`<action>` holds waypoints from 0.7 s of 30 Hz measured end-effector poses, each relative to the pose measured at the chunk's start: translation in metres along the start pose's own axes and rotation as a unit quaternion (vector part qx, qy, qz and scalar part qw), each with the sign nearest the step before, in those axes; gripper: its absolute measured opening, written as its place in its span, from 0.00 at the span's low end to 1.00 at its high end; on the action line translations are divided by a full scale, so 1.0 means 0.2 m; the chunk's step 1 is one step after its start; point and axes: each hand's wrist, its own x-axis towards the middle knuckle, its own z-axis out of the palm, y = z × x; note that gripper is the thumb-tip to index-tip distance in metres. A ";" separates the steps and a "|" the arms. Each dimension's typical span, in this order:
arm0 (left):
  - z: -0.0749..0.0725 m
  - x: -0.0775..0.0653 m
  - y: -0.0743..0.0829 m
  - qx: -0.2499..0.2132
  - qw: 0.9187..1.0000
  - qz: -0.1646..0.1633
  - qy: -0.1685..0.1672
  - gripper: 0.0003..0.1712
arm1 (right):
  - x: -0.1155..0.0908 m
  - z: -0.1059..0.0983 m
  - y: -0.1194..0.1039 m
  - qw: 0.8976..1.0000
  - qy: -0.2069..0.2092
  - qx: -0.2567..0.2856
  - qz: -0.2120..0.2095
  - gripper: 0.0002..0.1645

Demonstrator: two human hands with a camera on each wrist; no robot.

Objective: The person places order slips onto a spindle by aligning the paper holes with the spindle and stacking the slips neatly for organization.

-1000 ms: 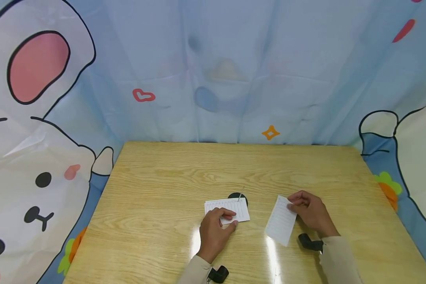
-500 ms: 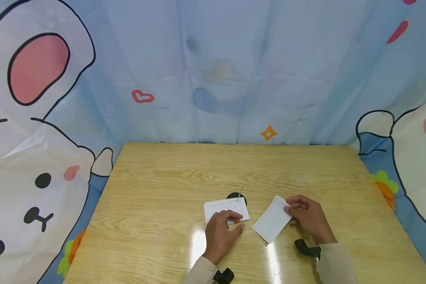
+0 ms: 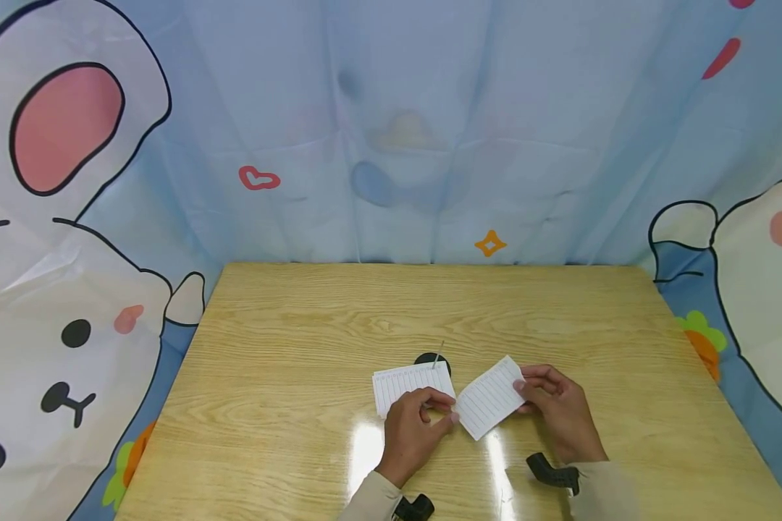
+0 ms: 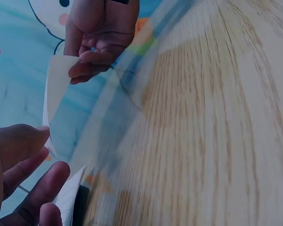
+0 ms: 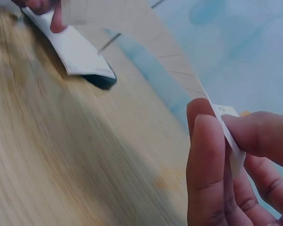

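A small sheet of lined white paper (image 3: 491,398) slants above the table between my two hands. My right hand (image 3: 560,409) pinches its right edge between thumb and fingers. At the opposite corner, my left hand (image 3: 409,436) takes the sheet between thumb and index finger; the left wrist view shows the sheet (image 4: 59,87) bending there. Just behind the left hand lie several similar lined slips (image 3: 397,383), partly hidden by its fingers. They overlap a round black base (image 3: 432,357), and a thin upright spike (image 3: 439,352) rises by their upper right corner.
The wooden table (image 3: 287,333) reaches back to a blue cartoon curtain (image 3: 417,181). Black camera mounts sit on the left wrist (image 3: 413,508) and the right wrist (image 3: 552,474). Light glares off the table's front part.
My right hand has turned the sheet and brought it left towards the slips. My left hand has shifted right, off the slips' front edge, and now pinches the sheet's corner.
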 end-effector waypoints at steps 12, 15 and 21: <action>-0.01 -0.02 0.00 -0.092 0.996 -0.002 -0.012 0.08 | -0.05 0.06 0.01 0.995 0.027 0.095 -0.005 0.12; -0.01 -0.01 0.00 -0.125 0.992 0.008 -0.021 0.08 | -0.06 0.07 0.01 0.993 0.029 0.112 -0.013 0.11; -0.02 0.00 0.01 -0.187 0.982 0.003 -0.002 0.05 | -0.07 0.12 0.01 0.992 0.041 0.115 -0.019 0.12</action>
